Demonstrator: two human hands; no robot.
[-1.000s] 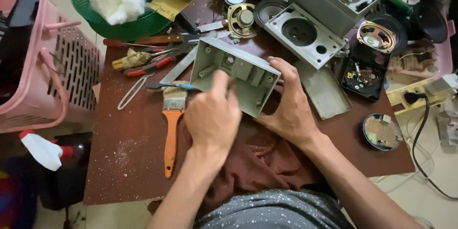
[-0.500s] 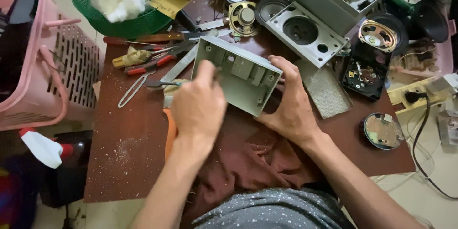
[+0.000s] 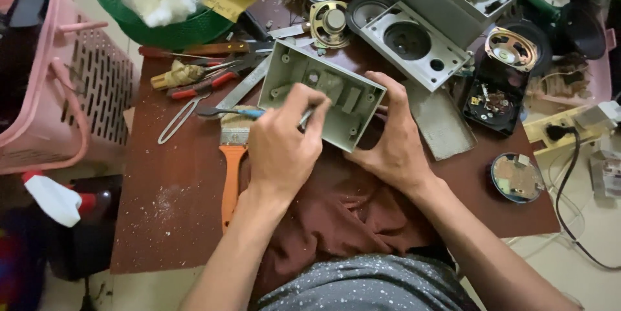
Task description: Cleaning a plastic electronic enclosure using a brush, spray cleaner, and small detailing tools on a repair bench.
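Hands met over the grey housing [image 3: 321, 99]; right hand [image 3: 392, 139] gripped its near right corner; left hand [image 3: 283, 146] pinched a thin tool [image 3: 305, 117] at its near edge, long axis slanting left-to-right.

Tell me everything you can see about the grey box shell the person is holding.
The grey box shell is a hollow rectangular housing, seemingly plastic, open side facing up, showing screw posts in the corners and raised blocks on its inner floor. It is tilted, held over the brown table. The right hand grips its near right end, thumb on the rim. The left hand reaches over its near edge with a thin tool poking inside. It looks dusty and empty of parts.
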